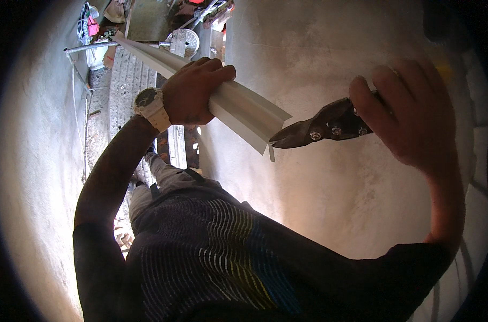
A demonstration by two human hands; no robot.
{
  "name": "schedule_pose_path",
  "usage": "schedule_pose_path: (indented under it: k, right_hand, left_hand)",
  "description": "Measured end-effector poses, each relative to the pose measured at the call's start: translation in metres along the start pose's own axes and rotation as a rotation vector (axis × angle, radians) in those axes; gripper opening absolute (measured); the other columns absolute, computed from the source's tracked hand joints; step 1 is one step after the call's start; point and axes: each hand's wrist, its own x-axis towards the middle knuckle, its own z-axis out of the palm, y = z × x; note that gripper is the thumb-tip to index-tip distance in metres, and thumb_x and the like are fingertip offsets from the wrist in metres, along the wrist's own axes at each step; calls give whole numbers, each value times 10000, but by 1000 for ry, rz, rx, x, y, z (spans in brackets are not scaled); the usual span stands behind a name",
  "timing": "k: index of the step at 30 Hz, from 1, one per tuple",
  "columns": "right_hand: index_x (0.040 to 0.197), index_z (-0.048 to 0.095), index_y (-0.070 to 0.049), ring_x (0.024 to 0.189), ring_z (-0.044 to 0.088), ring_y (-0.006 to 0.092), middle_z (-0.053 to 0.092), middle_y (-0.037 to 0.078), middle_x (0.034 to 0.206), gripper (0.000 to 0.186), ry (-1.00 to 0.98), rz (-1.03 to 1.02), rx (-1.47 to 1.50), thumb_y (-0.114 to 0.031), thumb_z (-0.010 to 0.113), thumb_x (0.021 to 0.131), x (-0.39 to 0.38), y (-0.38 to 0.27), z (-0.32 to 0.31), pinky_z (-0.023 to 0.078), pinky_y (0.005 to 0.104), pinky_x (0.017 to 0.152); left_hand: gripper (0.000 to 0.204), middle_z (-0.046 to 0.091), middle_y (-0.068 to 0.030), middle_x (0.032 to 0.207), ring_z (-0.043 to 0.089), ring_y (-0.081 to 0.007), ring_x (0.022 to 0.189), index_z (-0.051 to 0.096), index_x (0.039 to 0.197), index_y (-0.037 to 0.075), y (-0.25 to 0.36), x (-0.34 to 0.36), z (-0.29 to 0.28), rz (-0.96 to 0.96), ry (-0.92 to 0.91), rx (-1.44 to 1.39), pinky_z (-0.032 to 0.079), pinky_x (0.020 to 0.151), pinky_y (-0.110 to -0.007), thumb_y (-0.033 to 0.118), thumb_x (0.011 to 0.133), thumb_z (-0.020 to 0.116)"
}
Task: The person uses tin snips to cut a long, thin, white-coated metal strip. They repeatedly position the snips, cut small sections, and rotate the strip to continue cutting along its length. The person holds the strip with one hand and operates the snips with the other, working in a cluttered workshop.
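Observation:
My left hand (193, 91), a white watch on its wrist, is closed around a long white angled strip (246, 112) that runs from the upper left toward the centre. My right hand (399, 107) grips dark metal snips (335, 126) with bolts along the head. The tips of the snips meet the near end of the strip, where a narrow sliver hangs down. The handles are mostly hidden by my fingers.
Below me are weathered planks (123, 86) and a metal tube frame (93, 47). A white round object (187, 40), clothes (88, 24) and assorted clutter lie at the top. Plastered walls (40, 177) stand at left and right, close beside me.

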Motion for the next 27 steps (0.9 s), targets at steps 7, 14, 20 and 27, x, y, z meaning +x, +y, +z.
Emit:
schedule_pose_path:
  k: [7,14,20,27]
  right_hand:
    - [1227,656,-139,971,648,235,605,43,1016,491,-50,87,-39,-356,837,825,-15,-8,-9,561,454,928]
    - [1215,657,-141,959,645,231,593,40,1001,481,-78,81,-29,-341,840,818,-15,-4,-8,561,442,920]
    - [1180,659,-138,911,632,216,586,34,987,445,-100,92,15,-327,837,818,-11,-8,-11,561,427,877]
    - [1146,668,-142,894,626,200,588,25,977,414,-70,46,-48,-352,837,831,-7,-10,-8,564,396,831]
  left_hand:
    - [681,629,-124,1112,636,-382,1094,588,1209,115,2,2,-5,0,-1,-23,552,970,-519,123,621,931]
    - [679,617,-118,1094,630,-381,1073,576,1207,114,-1,2,-6,25,20,-26,553,958,-515,112,626,927]
    - [725,619,-120,1102,629,-380,1080,575,1219,108,-7,1,-3,36,23,-30,557,957,-512,119,588,933]
    - [777,627,-122,1127,629,-386,1106,581,1239,110,-7,-1,-1,12,-8,-21,561,972,-510,130,550,938]
